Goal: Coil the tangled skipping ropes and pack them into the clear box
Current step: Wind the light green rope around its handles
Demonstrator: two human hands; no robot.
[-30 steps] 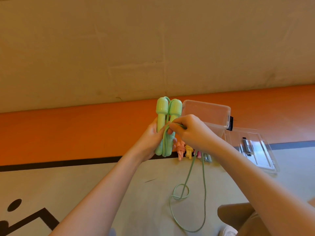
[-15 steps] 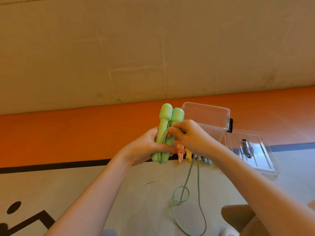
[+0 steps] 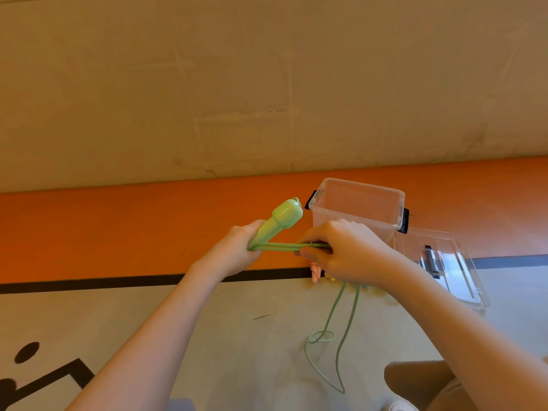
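- The green skipping rope [image 3: 296,247] is held up in both hands, in front of the clear box.
- Its two green handles [image 3: 278,221] lie side by side, tilted, with their thick ends pointing up and to the right toward the box.
- The left hand [image 3: 237,253] has its fingers curled round the thin lower ends of the handles and grips them together.
- From that hand several strands of the green cord run almost level to the right, pulled taut, into the right hand [image 3: 341,250].
- The right hand's fingers are curled round those strands and clamp them; the fingertips are hidden from this view.
- Below the right hand two strands of the cord hang down to the floor [image 3: 237,336], where one makes a small loop and the rest trails in a long bend toward the bottom of the view.
- The clear box [image 3: 355,209] stands open on the floor just behind the right hand, with a black clip on its left and right ends. What lies inside it, I cannot tell.
- The clear lid [image 3: 444,268] lies flat on the floor just to the right of the box, with a black latch showing on it.
- Under the right hand, on the floor, peep out the ends of other rope handles [image 3: 315,272], one pink and one yellow; most of them is hidden by the hand.
- The floor is orange near the wall [image 3: 207,84], then a black line, then grey with black marks at the lower left.
- A knee in brown cloth [image 3: 421,381] shows at the lower right.
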